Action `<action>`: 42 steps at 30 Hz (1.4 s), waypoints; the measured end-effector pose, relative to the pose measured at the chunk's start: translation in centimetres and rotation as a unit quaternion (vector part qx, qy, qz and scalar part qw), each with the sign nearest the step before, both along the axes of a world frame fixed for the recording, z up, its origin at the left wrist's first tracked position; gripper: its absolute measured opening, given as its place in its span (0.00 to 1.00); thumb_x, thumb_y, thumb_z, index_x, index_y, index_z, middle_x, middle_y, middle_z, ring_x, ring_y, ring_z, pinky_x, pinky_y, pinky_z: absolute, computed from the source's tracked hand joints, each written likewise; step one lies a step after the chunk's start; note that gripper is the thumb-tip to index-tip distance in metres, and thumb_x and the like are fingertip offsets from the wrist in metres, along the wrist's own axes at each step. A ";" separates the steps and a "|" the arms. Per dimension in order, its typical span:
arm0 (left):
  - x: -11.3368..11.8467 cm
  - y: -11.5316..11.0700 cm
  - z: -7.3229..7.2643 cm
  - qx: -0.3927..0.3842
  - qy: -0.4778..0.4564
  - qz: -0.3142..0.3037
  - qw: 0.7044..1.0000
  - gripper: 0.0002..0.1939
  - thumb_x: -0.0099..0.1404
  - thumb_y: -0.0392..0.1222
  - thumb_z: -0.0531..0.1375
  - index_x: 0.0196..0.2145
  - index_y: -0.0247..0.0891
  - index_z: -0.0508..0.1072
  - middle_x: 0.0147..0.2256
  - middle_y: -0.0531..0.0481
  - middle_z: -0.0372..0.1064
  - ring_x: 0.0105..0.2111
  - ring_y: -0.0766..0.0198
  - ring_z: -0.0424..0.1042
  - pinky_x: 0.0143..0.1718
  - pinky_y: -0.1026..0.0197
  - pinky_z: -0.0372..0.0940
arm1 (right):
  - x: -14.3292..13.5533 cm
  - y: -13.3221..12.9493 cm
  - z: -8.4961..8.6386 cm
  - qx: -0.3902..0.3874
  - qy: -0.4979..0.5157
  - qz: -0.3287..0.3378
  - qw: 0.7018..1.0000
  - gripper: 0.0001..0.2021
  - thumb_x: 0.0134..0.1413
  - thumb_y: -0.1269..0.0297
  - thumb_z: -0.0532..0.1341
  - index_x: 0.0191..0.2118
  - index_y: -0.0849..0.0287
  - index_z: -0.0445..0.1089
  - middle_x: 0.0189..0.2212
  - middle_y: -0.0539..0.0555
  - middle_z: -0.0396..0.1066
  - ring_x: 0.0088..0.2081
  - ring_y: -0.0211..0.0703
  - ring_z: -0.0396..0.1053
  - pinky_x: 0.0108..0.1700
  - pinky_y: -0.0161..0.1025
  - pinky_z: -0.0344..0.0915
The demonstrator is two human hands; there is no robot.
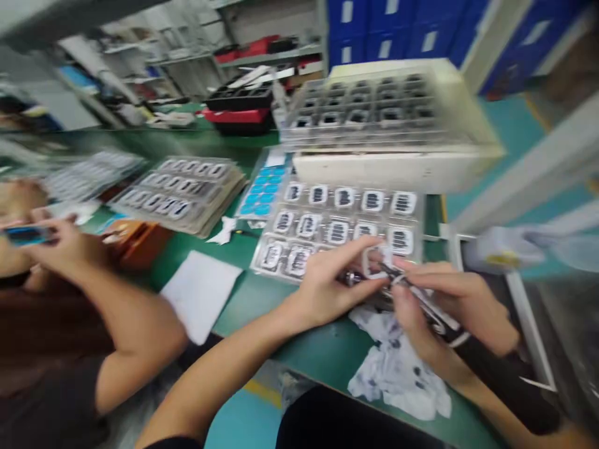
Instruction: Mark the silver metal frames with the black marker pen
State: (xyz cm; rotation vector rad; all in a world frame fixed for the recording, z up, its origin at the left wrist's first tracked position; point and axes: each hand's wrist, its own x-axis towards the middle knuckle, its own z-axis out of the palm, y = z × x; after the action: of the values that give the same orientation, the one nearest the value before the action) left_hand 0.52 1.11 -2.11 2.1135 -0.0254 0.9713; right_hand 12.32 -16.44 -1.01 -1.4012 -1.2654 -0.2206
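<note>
The stained white cloth (pixel 397 374) lies crumpled just below the grip, on the near side; a dragging wrist could catch it and bunch it under the forearm. At the grip, the right hand (pixel 461 305) clasps a dark pen-like tool (pixel 430 312), while the left hand (pixel 327 284) pinches a small pale-rimmed piece (pixel 374 260) between thumb and forefinger. The tool's tip is at the piece, close to the left fingertips. A slip there, from too much push or a loose pinch, could scratch or smear the piece, or jab a finger. Whether the tip touches it is too blurred to tell. Just beneath and beyond the grip is the clear compartment tray (pixel 420 218); a dropped piece could knock its filled pockets, and a sinking left hand could jostle them.

As for pose, the right forearm comes in from the near right, its hand tilted so the tool slants up and leftward to its tip. The left forearm reaches in from the near left, palm side turned toward the tool, over the tray's near edge. Farther off, beyond the tray, a pale box (pixel 374 168) carries more clear trays, well apart from both hands.
</note>
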 end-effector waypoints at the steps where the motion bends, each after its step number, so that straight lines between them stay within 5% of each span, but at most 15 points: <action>1: 0.1 0.1 -0.4 -0.012 -0.009 -0.008 1.000 0.25 0.71 0.39 0.73 0.62 0.35 0.75 0.43 0.47 0.83 0.36 0.66 0.83 0.43 0.68 0.83 | -0.2 -0.5 0.0 -0.010 -0.019 -0.020 1.000 0.17 0.61 0.77 0.75 0.52 0.60 0.74 0.49 0.61 0.78 0.48 0.52 0.81 0.51 0.39 0.84; 5: 0.0 -0.2 -0.9 -0.030 -0.020 -0.013 0.999 0.25 0.69 0.35 0.73 0.61 0.34 0.76 0.44 0.47 0.83 0.40 0.66 0.84 0.50 0.69 0.82 | -0.9 0.1 -0.5 0.037 -0.013 -0.020 0.999 0.15 0.62 0.79 0.71 0.50 0.59 0.71 0.44 0.58 0.78 0.48 0.52 0.81 0.48 0.41 0.84; 12: 0.1 -0.4 -0.9 -0.022 -0.006 -0.006 1.000 0.23 0.70 0.38 0.73 0.60 0.35 0.77 0.41 0.48 0.83 0.37 0.67 0.84 0.49 0.67 0.83 | -0.6 0.9 -0.3 0.070 -0.032 -0.022 0.997 0.15 0.64 0.81 0.71 0.51 0.59 0.73 0.44 0.58 0.78 0.44 0.49 0.80 0.44 0.44 0.82; 26: 0.1 -0.5 -0.3 0.007 -0.026 -0.010 1.000 0.24 0.68 0.38 0.74 0.60 0.35 0.77 0.42 0.49 0.83 0.38 0.67 0.84 0.47 0.70 0.82 | -0.8 0.4 0.4 0.033 -0.006 -0.021 0.999 0.12 0.65 0.79 0.69 0.49 0.60 0.72 0.44 0.58 0.78 0.45 0.50 0.81 0.44 0.40 0.83; 42: -0.2 -0.4 -0.6 0.109 -0.013 0.034 0.993 0.19 0.76 0.42 0.68 0.60 0.37 0.74 0.41 0.50 0.82 0.31 0.72 0.79 0.34 0.72 0.76 | -0.8 0.5 0.1 0.037 -0.009 -0.028 0.999 0.11 0.65 0.78 0.70 0.48 0.61 0.73 0.44 0.59 0.78 0.46 0.48 0.81 0.44 0.39 0.82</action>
State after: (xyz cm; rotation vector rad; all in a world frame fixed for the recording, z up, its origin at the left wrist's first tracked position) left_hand 0.34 0.72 -2.69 2.3140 -0.0759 1.0773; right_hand 11.55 -15.94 -0.93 -1.3746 -1.2217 -0.3162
